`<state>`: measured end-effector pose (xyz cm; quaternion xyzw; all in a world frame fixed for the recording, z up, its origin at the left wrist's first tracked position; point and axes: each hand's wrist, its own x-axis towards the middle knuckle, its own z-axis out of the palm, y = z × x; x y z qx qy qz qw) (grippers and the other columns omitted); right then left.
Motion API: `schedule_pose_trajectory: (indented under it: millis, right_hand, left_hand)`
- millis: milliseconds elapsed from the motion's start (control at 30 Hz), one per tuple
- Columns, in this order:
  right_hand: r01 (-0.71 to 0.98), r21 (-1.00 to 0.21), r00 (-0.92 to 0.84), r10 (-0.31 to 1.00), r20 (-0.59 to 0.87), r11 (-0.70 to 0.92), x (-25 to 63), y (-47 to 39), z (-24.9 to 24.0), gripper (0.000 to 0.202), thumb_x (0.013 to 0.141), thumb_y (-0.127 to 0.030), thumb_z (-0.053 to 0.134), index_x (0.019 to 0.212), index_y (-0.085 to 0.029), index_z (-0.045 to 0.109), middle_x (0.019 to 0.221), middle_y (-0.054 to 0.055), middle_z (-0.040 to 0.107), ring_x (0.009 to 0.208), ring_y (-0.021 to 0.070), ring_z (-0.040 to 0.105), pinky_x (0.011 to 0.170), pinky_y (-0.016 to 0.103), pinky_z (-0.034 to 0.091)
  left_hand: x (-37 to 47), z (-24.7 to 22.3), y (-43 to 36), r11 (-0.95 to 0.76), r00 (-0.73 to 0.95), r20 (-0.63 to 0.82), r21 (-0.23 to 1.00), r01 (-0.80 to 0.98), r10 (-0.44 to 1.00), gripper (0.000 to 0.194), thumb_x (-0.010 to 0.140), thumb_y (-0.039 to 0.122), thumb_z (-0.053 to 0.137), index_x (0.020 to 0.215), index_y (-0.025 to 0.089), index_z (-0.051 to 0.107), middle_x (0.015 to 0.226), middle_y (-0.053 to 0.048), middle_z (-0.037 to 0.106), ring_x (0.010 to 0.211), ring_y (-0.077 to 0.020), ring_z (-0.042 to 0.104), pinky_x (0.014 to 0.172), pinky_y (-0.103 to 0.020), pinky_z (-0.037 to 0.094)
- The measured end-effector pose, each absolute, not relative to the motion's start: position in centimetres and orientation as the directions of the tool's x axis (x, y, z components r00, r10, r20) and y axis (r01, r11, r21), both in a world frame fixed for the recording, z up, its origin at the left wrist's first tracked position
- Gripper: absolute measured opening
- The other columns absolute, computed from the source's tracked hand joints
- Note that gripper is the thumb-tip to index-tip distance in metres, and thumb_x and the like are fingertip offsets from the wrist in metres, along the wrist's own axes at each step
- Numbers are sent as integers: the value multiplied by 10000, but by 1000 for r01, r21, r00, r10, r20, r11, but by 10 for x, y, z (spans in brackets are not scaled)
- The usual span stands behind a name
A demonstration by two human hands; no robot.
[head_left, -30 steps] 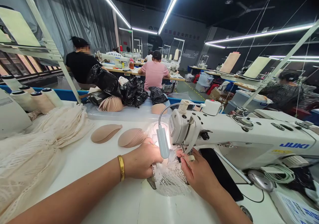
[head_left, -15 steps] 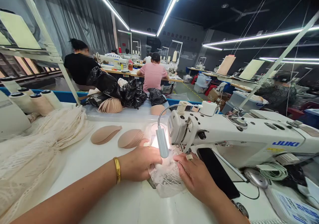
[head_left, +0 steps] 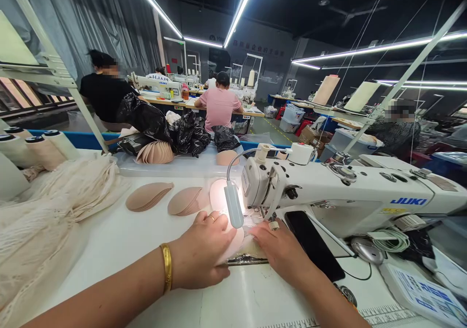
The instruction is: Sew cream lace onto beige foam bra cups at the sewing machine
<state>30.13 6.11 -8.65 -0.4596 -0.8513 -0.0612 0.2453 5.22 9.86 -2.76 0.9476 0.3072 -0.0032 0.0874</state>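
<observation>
Under the lamp (head_left: 234,205) of the sewing machine (head_left: 306,182) lies a pale pink bra cup (head_left: 235,243), with a strip of white lace (head_left: 251,219) by the needle. My left hand (head_left: 200,250) is closed on the cup's left side, fingers over it and thumb low at the near edge. My right hand (head_left: 282,250) has its fingers together at the right edge of the work, close to the presser foot. The lamp head and my fingers hide part of the cup and the stitching spot.
Two stacks of beige cups (head_left: 149,196) (head_left: 187,200) lie left of the lamp. Cream lace fabric (head_left: 54,206) is heaped at the far left. A black phone (head_left: 314,245) rests beside my right hand. Thread cones (head_left: 45,153), black plastic bags (head_left: 189,136) and seated co-workers (head_left: 221,104) are beyond.
The bunched white lace in front of my hands has swung away, and the smooth pink cup now shows there with bare machine bed beside it. My left hand has shifted slightly left and nearer.
</observation>
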Motion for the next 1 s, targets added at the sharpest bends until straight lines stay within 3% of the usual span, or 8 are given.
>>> schedule_pose_trajectory:
  millis: [67, 167, 333, 467, 567, 667, 833, 1000]
  right_hand:
    - [818, -130, -430, 746, 508, 560, 306, 61, -84, 326, 972, -27, 426, 1127, -229, 631, 898, 57, 705, 803, 230, 588, 770, 365, 494]
    - [825, -198, -425, 812, 401, 529, 311, 59, -73, 351, 958, -22, 408, 1114, -238, 637, 865, 47, 695, 856, 246, 596, 770, 368, 527]
    - [807, -387, -427, 893, 139, 446, 314, 52, -49, 319, 879, -14, 414, 849, -256, 619, 837, 5, 679, 874, 227, 606, 785, 358, 545]
    - [677, -616, -411, 901, 138, 403, 308, 54, -51, 320, 1023, -179, 408, 985, -291, 705, 1040, 2, 745, 1055, 228, 651, 934, 391, 542]
    - [723, -562, -361, 914, 188, 401, 301, 60, -67, 297, 1066, -310, 450, 1126, -301, 741, 1213, 28, 750, 1155, 273, 646, 1043, 479, 490]
    - [800, -429, -347, 907, 239, 419, 297, 64, -81, 290, 1049, -272, 485, 1202, -297, 731, 1292, 42, 735, 1165, 302, 649, 1043, 530, 471]
    - [821, -354, -355, 886, 299, 448, 296, 66, -84, 299, 1031, -220, 502, 1229, -292, 714, 1286, 40, 738, 1165, 306, 658, 984, 517, 506]
    - [840, -334, -341, 895, 288, 427, 297, 65, -85, 302, 1032, -226, 508, 1245, -294, 709, 1286, 51, 733, 1143, 305, 673, 951, 523, 538]
  left_hand:
    - [50, -30, 101, -837, 853, 3, 193, 512, 522, 301, 803, 355, 728, 1031, 188, 623, 1091, -115, 627, 1020, -343, 557, 898, -480, 419]
    - [52, -35, 104, -892, 909, 78, 240, 383, 410, 143, 814, 198, 698, 905, 190, 588, 1087, -54, 674, 923, -251, 582, 858, -394, 409]
    - [55, -42, 111, -938, 934, 129, 139, 317, 334, 253, 710, -6, 601, 845, 205, 566, 937, 20, 673, 729, -172, 542, 784, -401, 342]
    - [56, -51, 124, -958, 937, 201, 64, 278, 286, 298, 608, -48, 583, 774, 194, 531, 847, 30, 653, 719, -173, 544, 789, -404, 324]
    - [55, -54, 136, -964, 930, 254, 47, 261, 265, 323, 588, -70, 582, 765, 197, 541, 806, 36, 654, 740, -186, 582, 811, -397, 332]
    - [54, -53, 143, -958, 923, 258, 71, 276, 285, 329, 644, -53, 609, 825, 222, 603, 888, 30, 706, 823, -219, 634, 846, -404, 341]
    - [53, -47, 146, -955, 927, 230, 96, 280, 295, 336, 646, -52, 606, 827, 229, 632, 945, 17, 737, 933, -245, 663, 895, -408, 349]
    - [55, -42, 144, -943, 923, 198, 116, 312, 329, 278, 660, -50, 616, 751, 212, 593, 896, 29, 733, 919, -220, 659, 930, -381, 350]
